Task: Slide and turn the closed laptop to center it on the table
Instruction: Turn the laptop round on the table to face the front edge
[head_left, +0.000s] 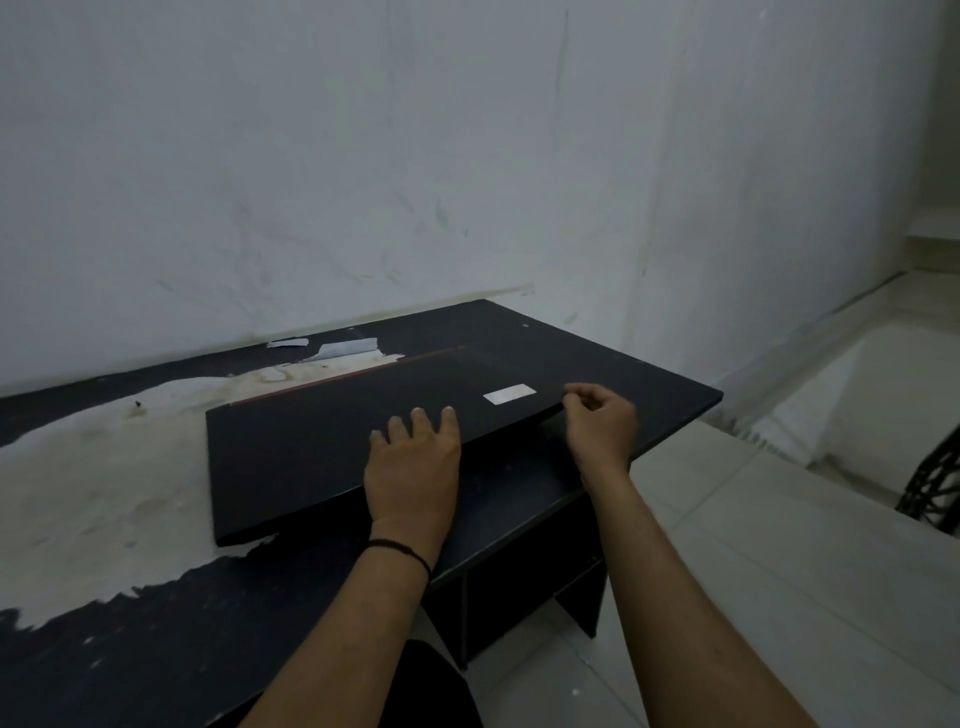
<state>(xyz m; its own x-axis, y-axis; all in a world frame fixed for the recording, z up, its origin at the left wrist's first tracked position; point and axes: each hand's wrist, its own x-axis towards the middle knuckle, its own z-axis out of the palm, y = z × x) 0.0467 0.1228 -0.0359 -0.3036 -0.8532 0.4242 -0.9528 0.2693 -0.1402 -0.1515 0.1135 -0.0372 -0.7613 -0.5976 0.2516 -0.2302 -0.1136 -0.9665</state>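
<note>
A closed black laptop (322, 447) with a small white sticker (510, 394) lies on the dark table (649, 400), skewed so its long edges run from lower left to upper right. My left hand (413, 467) rests flat on the lid's near edge, fingers spread. My right hand (602, 421) is at the laptop's right corner, thumb and fingers curled and pinched at the corner's edge. A black band circles my left wrist.
The tabletop's black surface is peeled over a large pale patch (104, 467) at the left. Torn paper scraps (343, 347) lie near the wall (363, 156) behind. The table's right edge drops to a tiled floor (779, 545). A dark object (935, 493) stands far right.
</note>
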